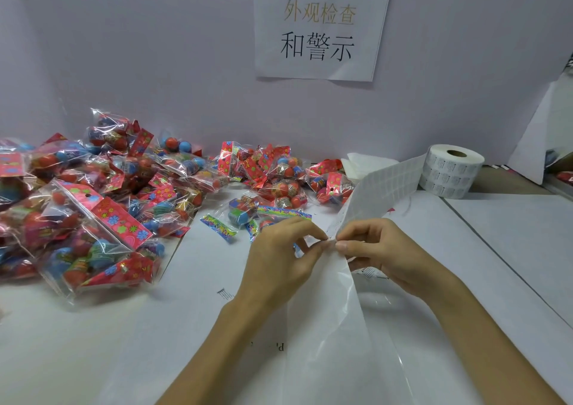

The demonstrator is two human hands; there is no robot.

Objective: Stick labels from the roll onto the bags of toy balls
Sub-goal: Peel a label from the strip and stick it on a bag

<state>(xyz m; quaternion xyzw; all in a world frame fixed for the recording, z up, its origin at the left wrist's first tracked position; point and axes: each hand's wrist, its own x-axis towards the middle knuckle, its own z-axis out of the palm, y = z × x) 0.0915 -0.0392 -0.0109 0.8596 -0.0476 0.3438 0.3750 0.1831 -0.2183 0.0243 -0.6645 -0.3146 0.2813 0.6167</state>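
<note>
Head view. A cylindrical roll (449, 172) of white paper labels stands on end at the right rear of the white, paper-covered table (93, 342). From it a label strip (384, 181), gridded with small rectangular labels, runs forward and down to the hands. Past them it continues toward the viewer as smooth, glossy, translucent backing. The left hand (279, 258) and right hand (378, 249) meet fingertip to fingertip at the strip's left edge. Each has thumb and forefinger closed in a pinch on the strip, with the other fingers curled. Whether a single label is lifted there cannot be told. The bags of toy balls (93, 203), crinkled clear film with red flowered card headers and round red and blue balls inside, lie heaped at the left and along the rear wall. One bag (245, 212) lies apart just beyond the left hand. A printed paper sign (319, 26) hangs on the wall.
</note>
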